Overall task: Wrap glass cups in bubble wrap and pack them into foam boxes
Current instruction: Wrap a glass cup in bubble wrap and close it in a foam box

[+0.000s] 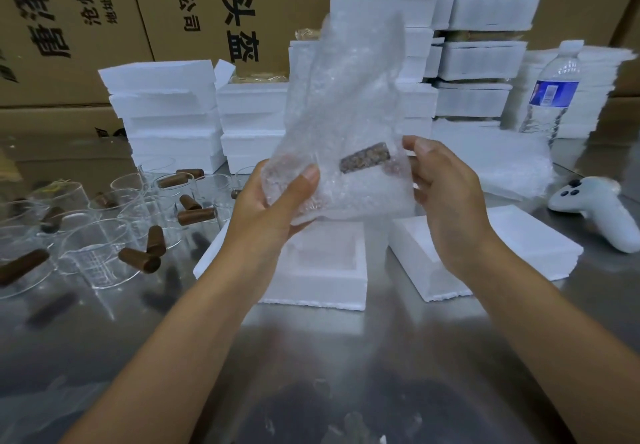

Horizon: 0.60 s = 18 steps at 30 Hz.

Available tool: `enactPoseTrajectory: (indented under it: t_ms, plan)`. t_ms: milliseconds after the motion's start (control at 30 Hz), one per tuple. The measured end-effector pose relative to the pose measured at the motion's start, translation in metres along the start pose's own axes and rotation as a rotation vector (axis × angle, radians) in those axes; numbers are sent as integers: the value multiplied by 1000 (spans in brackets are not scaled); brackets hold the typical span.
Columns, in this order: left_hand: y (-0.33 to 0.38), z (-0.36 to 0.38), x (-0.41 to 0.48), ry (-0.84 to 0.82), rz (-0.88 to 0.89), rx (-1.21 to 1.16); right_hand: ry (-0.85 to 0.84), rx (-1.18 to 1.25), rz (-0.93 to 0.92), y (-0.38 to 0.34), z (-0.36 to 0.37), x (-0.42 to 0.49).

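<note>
The left hand point(273, 208) gripped the bubble wrap point(346, 97) around a glass cup point(365, 158), above the open foam box point(311, 291). Whether the right hand point(450, 198) gripped was unclear. Wrapping seemed unfinished; the loose top probably needed folding next.
</note>
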State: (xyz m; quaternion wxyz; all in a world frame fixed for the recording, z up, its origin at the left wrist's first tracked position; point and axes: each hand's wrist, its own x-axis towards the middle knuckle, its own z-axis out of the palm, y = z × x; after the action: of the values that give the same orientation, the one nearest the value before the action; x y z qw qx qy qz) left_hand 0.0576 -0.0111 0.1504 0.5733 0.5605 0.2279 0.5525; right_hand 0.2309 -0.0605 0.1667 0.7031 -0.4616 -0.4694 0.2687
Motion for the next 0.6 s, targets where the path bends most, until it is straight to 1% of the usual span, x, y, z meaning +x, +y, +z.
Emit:
enactPoseTrajectory:
  t_ms: [167, 367, 500, 600]
  plan:
    - [2, 0, -1, -4, 4, 0, -48, -18, -10, 2, 0, -2]
    - [-1, 0, -1, -53, -10, 55, 25, 26, 6, -1, -3, -1]
    - [-1, 1, -2, -80, -9, 111, 25, 66, 39, -2, -2, 0]
    - [-1, 3, -3, -78, 16, 206, 23, 63, 28, -2, -2, -1]
